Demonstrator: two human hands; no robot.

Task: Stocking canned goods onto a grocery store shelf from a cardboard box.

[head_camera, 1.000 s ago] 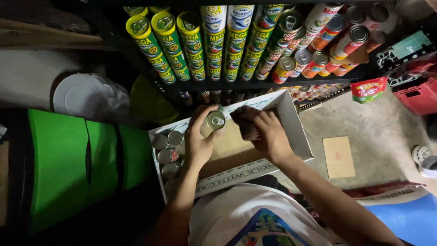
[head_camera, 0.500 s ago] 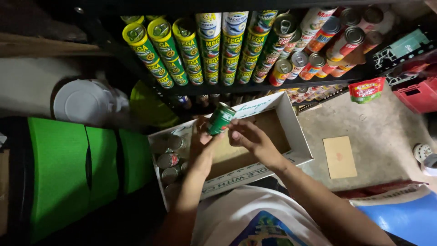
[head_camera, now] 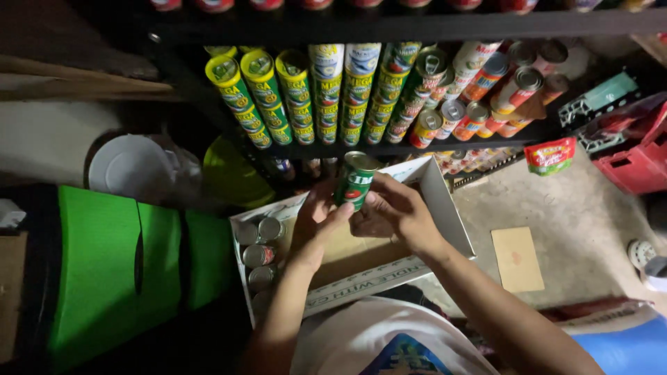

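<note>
The white cardboard box has a few silver cans along its left side. Both hands, left hand and right hand, wrap around one green can. It stands almost upright, top tipped slightly toward the shelf.

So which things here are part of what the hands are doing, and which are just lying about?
In hand:
- green can, held up by left hand and right hand
- white cardboard box under the hands
- silver-topped cans in the box
- stacked cans on the shelf

Lying about:
- green bin
- white lid
- red crate
- cardboard scrap
- red sachet
</note>
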